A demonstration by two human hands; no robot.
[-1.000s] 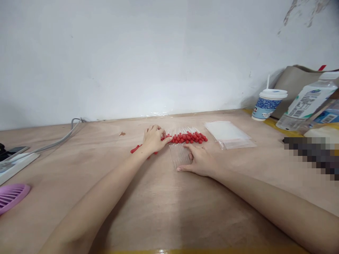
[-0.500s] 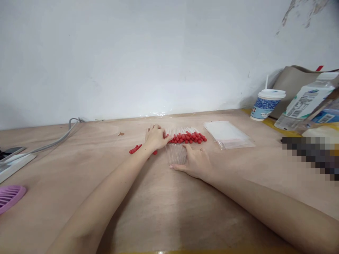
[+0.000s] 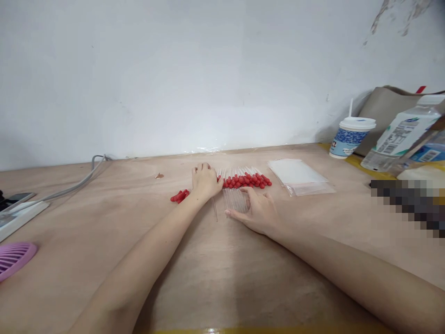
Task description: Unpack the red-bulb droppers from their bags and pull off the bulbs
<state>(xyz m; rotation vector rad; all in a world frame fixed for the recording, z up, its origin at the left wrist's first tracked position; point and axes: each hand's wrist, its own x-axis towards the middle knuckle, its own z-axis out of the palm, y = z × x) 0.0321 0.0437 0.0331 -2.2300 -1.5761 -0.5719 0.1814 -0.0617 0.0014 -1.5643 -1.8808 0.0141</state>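
A row of clear droppers with red rubber bulbs (image 3: 247,180) lies on the wooden table (image 3: 215,273) near the wall. My left hand (image 3: 206,181) rests curled at the left end of that row, fingers closed on something I cannot make out. A small heap of loose red bulbs (image 3: 179,195) lies just left of it. My right hand (image 3: 256,211) lies flat with fingers spread beside a bunch of clear glass tubes (image 3: 235,200). One single tube (image 3: 215,209) lies apart to the left of the bunch.
A stack of clear zip bags (image 3: 299,176) lies right of the droppers. At the far right stand a lidded cup with a straw (image 3: 351,137), a tilted plastic bottle (image 3: 399,134) and a beige bag (image 3: 389,104). A grey cable (image 3: 74,184), a power strip (image 3: 21,218) and a purple fan (image 3: 15,257) are at the left.
My right hand has slid a little to the left along the clear tubes and one tube now lies apart. The left hand has shifted slightly, uncovering the loose red bulbs.
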